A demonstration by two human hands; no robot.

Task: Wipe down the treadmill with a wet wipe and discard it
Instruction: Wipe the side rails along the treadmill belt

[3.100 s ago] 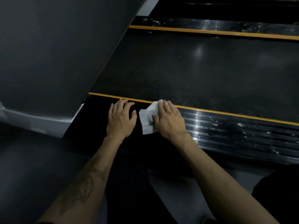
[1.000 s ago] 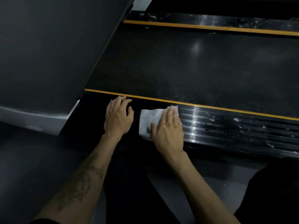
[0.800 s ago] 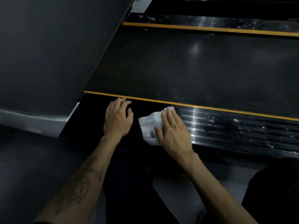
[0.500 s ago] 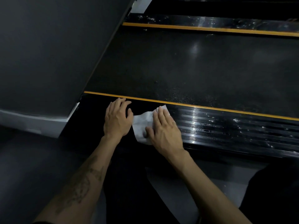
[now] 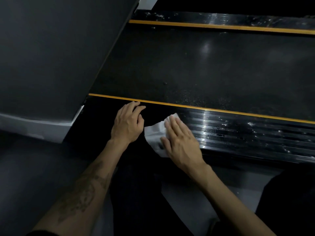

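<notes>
The treadmill's black belt (image 5: pixel 204 68) runs across the view between two orange stripes. Its near side rail (image 5: pixel 247 133) is ribbed, glossy and wet. A white wet wipe (image 5: pixel 154 132) lies crumpled on the rail's left part. My right hand (image 5: pixel 180 142) presses flat on the wipe with straight fingers and covers its right half. My left hand (image 5: pixel 127 122) rests on the dark rail just left of the wipe, fingers lightly bent, fingertips near the near orange stripe (image 5: pixel 221 110). It holds nothing.
A large dark grey motor cover (image 5: pixel 56 53) with a pale lower edge rises on the left. The far side rail (image 5: pixel 221 18) with its own orange stripe lies at the top. My dark-clothed knees sit below the rail over grey floor (image 5: pixel 196 198).
Over the last second my right hand has slid the wipe left and right in short strokes on the rail; it now sits slightly right and lower again. My left hand has stayed in place.
</notes>
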